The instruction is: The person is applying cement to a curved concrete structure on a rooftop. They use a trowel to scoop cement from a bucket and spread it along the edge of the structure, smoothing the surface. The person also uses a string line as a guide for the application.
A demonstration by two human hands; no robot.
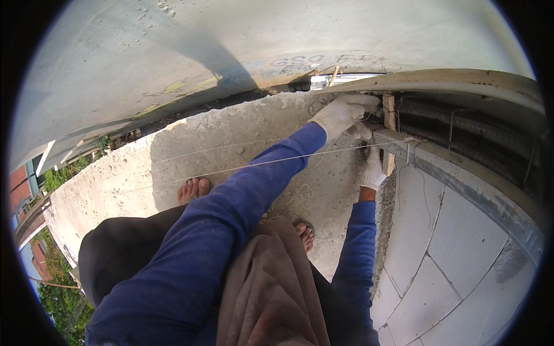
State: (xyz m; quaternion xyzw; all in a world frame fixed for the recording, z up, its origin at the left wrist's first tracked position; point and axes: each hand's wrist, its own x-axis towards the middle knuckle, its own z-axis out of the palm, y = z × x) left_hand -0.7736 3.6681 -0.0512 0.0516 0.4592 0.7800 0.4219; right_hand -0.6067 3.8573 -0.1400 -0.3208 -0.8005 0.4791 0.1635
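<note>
String at the beam

One taut string crosses one concrete ledge to one beam, beside one wooden strip. You seem to be securing the string; the next move likely calls for steady tension. Your left hand and right hand, two gloved, crowd the strip; I cannot tell whether their fingers pinch anything. Two feet rest nearby.

Your left glove and right glove are off-white, your sleeves deep blue and your trousers black. You have whitish string, a tan wood strip, pitted beige-grey concrete, and pale grey blocks patterned with dark joint lines.
</note>
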